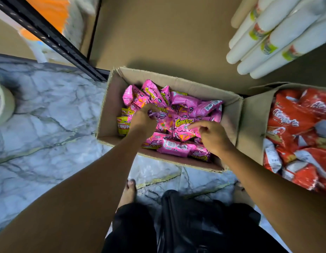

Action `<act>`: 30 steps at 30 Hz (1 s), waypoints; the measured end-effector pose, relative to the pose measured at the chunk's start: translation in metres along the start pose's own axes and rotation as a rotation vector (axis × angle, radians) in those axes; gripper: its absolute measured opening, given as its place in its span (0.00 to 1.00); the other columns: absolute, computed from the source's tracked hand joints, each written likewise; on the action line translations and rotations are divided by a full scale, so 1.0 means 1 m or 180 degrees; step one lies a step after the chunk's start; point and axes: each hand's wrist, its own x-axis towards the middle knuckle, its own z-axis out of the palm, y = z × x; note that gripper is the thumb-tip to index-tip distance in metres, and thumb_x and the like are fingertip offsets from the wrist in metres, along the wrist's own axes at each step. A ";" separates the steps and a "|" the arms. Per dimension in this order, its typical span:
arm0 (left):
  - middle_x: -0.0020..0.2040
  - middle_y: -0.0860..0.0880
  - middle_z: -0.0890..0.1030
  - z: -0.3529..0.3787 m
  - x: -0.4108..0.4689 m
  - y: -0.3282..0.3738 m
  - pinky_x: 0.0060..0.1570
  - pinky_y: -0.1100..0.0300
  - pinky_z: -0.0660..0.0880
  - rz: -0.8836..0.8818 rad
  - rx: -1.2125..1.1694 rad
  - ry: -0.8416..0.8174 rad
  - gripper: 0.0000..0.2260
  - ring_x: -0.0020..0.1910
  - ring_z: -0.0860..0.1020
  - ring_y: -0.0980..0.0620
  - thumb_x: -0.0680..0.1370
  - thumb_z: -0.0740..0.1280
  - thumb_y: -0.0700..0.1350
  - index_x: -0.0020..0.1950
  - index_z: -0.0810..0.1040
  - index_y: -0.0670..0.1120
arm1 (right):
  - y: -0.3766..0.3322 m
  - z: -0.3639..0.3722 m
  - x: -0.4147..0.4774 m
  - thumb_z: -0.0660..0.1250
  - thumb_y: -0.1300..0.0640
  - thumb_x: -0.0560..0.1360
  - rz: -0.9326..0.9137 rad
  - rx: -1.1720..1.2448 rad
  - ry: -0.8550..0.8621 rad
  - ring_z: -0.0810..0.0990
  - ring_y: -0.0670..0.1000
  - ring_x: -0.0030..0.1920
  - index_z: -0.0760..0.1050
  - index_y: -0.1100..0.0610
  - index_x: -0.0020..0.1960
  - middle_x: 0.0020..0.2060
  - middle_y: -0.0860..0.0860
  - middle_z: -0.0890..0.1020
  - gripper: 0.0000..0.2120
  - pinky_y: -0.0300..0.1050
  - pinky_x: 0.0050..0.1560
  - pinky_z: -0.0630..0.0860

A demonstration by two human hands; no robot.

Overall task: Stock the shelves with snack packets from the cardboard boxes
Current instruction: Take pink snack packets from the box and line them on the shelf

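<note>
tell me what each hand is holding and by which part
Left hand grips a pink packet by its left edge. Right hand touches the Cornitoz packet at its right edge; hold unclear.

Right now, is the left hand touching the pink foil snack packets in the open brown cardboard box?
Touching. The head view shows the left hand inside the brown cardboard box, its curled fingers gripping pink foil snack packets.

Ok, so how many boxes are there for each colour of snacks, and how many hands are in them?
Box of pink packets: 1
Box of red packets: 1
Hands in the pink box: 2, the left hand and the right hand
Total: 2 boxes and 2 hands, 4 things
</note>
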 end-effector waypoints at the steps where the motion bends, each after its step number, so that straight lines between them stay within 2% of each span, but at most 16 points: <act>1: 0.45 0.49 0.81 -0.012 -0.009 0.009 0.34 0.55 0.77 0.0000 -0.0049 0.0045 0.17 0.38 0.78 0.47 0.76 0.60 0.34 0.46 0.78 0.58 | -0.011 -0.008 -0.009 0.55 0.68 0.81 0.0004 0.0029 0.0025 0.61 0.45 0.17 0.83 0.52 0.52 0.19 0.32 0.72 0.20 0.38 0.21 0.58; 3: 0.44 0.51 0.81 -0.042 -0.031 0.032 0.31 0.61 0.77 -0.0024 -0.0068 0.0137 0.20 0.34 0.77 0.53 0.76 0.59 0.34 0.48 0.80 0.58 | -0.037 -0.025 -0.027 0.54 0.66 0.82 0.0028 0.0103 0.0112 0.61 0.45 0.18 0.82 0.50 0.50 0.18 0.36 0.71 0.20 0.40 0.24 0.58; 5: 0.39 0.52 0.79 -0.075 -0.058 0.060 0.24 0.67 0.69 -0.0016 -0.0010 0.0187 0.21 0.25 0.73 0.58 0.76 0.59 0.35 0.52 0.83 0.59 | -0.071 -0.044 -0.046 0.54 0.64 0.82 0.0027 0.0132 0.0209 0.61 0.45 0.17 0.81 0.49 0.47 0.17 0.40 0.70 0.20 0.40 0.25 0.57; 7: 0.38 0.50 0.79 -0.108 -0.086 0.090 0.25 0.65 0.71 0.0098 -0.0012 0.0279 0.20 0.25 0.74 0.57 0.75 0.60 0.36 0.52 0.84 0.59 | -0.111 -0.068 -0.068 0.55 0.64 0.82 -0.0080 0.0158 0.0308 0.63 0.45 0.17 0.82 0.53 0.47 0.17 0.41 0.70 0.18 0.40 0.24 0.58; 9: 0.39 0.49 0.80 -0.144 -0.115 0.125 0.31 0.61 0.76 0.0173 -0.0170 0.0441 0.18 0.30 0.78 0.49 0.75 0.63 0.37 0.52 0.84 0.57 | -0.157 -0.096 -0.094 0.59 0.63 0.80 -0.0265 0.0132 0.0487 0.70 0.40 0.22 0.83 0.55 0.47 0.25 0.40 0.76 0.14 0.32 0.27 0.62; 10: 0.37 0.51 0.81 -0.162 -0.131 0.144 0.31 0.62 0.76 0.0193 -0.0283 0.0524 0.16 0.30 0.78 0.50 0.75 0.66 0.37 0.53 0.84 0.56 | -0.181 -0.111 -0.108 0.62 0.63 0.79 -0.0378 0.0150 0.0549 0.73 0.35 0.27 0.84 0.56 0.46 0.31 0.41 0.79 0.11 0.27 0.31 0.65; 12: 0.35 0.58 0.79 -0.200 -0.164 0.180 0.27 0.72 0.70 0.0340 -0.0385 0.0682 0.13 0.27 0.75 0.60 0.73 0.71 0.39 0.52 0.84 0.54 | -0.225 -0.142 -0.134 0.68 0.62 0.76 -0.0645 0.0142 0.0615 0.76 0.31 0.37 0.83 0.55 0.45 0.38 0.43 0.82 0.06 0.21 0.41 0.66; 13: 0.36 0.59 0.78 -0.218 -0.179 0.198 0.26 0.73 0.68 0.0458 -0.0399 0.0705 0.12 0.27 0.74 0.62 0.72 0.73 0.39 0.52 0.83 0.54 | -0.246 -0.158 -0.146 0.69 0.62 0.74 -0.0782 0.0088 0.0655 0.77 0.32 0.40 0.82 0.54 0.45 0.40 0.43 0.82 0.05 0.22 0.44 0.67; 16: 0.39 0.53 0.79 -0.271 -0.220 0.247 0.29 0.65 0.70 0.0808 -0.0418 0.0817 0.12 0.26 0.72 0.59 0.71 0.74 0.39 0.47 0.80 0.56 | -0.309 -0.205 -0.179 0.70 0.64 0.73 -0.1181 0.0029 0.0867 0.78 0.40 0.45 0.82 0.52 0.44 0.42 0.43 0.82 0.07 0.32 0.51 0.71; 19: 0.35 0.53 0.79 -0.317 -0.260 0.297 0.32 0.67 0.70 0.1157 -0.0418 0.1035 0.14 0.29 0.73 0.55 0.71 0.72 0.36 0.43 0.78 0.57 | -0.369 -0.245 -0.219 0.71 0.63 0.73 -0.1478 0.0078 0.1109 0.77 0.36 0.42 0.78 0.43 0.41 0.42 0.42 0.81 0.14 0.38 0.49 0.72; 21: 0.38 0.52 0.80 -0.343 -0.283 0.324 0.31 0.69 0.69 0.1348 -0.0459 0.1134 0.15 0.30 0.74 0.55 0.71 0.72 0.37 0.42 0.78 0.59 | -0.400 -0.265 -0.241 0.71 0.57 0.74 -0.1589 0.0063 0.1260 0.78 0.38 0.45 0.75 0.37 0.39 0.43 0.40 0.81 0.15 0.50 0.57 0.74; 23: 0.39 0.51 0.79 -0.371 -0.307 0.348 0.32 0.66 0.69 0.1688 -0.0498 0.1188 0.17 0.29 0.72 0.57 0.72 0.73 0.36 0.42 0.77 0.60 | -0.430 -0.285 -0.263 0.68 0.51 0.73 -0.1807 0.0029 0.1383 0.79 0.43 0.49 0.74 0.33 0.42 0.46 0.40 0.80 0.11 0.62 0.58 0.74; 26: 0.44 0.45 0.77 -0.410 -0.340 0.380 0.33 0.72 0.67 0.2024 -0.0470 0.1171 0.16 0.29 0.71 0.62 0.74 0.74 0.36 0.45 0.77 0.58 | -0.468 -0.311 -0.289 0.64 0.43 0.72 -0.2169 0.0081 0.1516 0.80 0.45 0.52 0.74 0.34 0.45 0.49 0.44 0.80 0.03 0.66 0.56 0.76; 27: 0.46 0.43 0.76 -0.422 -0.349 0.391 0.33 0.74 0.67 0.2092 -0.0470 0.1176 0.14 0.30 0.72 0.63 0.74 0.74 0.37 0.46 0.77 0.57 | -0.481 -0.319 -0.296 0.62 0.40 0.71 -0.2273 0.0123 0.1561 0.80 0.45 0.51 0.75 0.36 0.46 0.49 0.44 0.81 0.06 0.66 0.55 0.76; 29: 0.49 0.41 0.77 -0.444 -0.361 0.407 0.35 0.73 0.67 0.2221 -0.0422 0.1284 0.13 0.34 0.73 0.61 0.74 0.74 0.40 0.48 0.77 0.58 | -0.502 -0.334 -0.307 0.63 0.41 0.71 -0.2422 0.0218 0.1591 0.81 0.44 0.48 0.77 0.38 0.47 0.48 0.46 0.81 0.07 0.64 0.55 0.76; 30: 0.50 0.41 0.78 -0.454 -0.366 0.414 0.38 0.72 0.68 0.2269 -0.0378 0.1374 0.13 0.38 0.74 0.56 0.73 0.75 0.42 0.48 0.77 0.59 | -0.511 -0.342 -0.311 0.65 0.44 0.71 -0.2502 0.0280 0.1607 0.81 0.44 0.46 0.77 0.38 0.47 0.49 0.48 0.81 0.06 0.59 0.55 0.77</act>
